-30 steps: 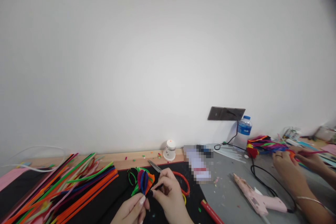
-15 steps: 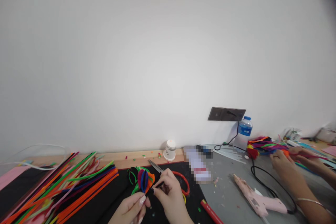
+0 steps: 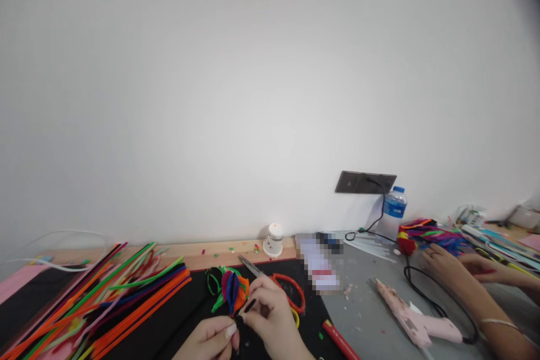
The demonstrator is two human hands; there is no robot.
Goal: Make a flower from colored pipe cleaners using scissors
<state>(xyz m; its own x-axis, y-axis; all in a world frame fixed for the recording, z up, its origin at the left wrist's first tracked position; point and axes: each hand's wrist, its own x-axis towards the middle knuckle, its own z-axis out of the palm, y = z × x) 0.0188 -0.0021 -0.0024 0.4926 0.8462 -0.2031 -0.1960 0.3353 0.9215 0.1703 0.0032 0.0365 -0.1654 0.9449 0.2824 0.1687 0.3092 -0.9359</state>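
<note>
My left hand (image 3: 211,338) is closed in a pinch at the lower tip of a small bundle of bent pipe cleaners (image 3: 232,290). Loops of blue, purple, red, orange and green stand upright out of that bundle. Close beside it, the fingers of my right hand (image 3: 272,312) pinch a short black pipe cleaner (image 3: 250,306) at the bundle's base. Whether the black piece is wrapped around the bundle I cannot tell. Partly behind my right hand lie scissors with red handles (image 3: 300,294), blades pointing to the upper left. Green and black loops (image 3: 214,283) lie left of the bundle.
Many loose pipe cleaners (image 3: 141,304) cover the left of the black mat (image 3: 177,329). A white cup (image 3: 273,241) stands upside down by the wall. On the right are a pink glue gun (image 3: 415,323), its black cord, a bottle (image 3: 394,211) and another person's hands (image 3: 447,264).
My right hand has shifted slightly, and the black pipe cleaner sticks up more visibly from its fingers. My left hand stays at the bundle's tip. The other person's hands have moved left and down.
</note>
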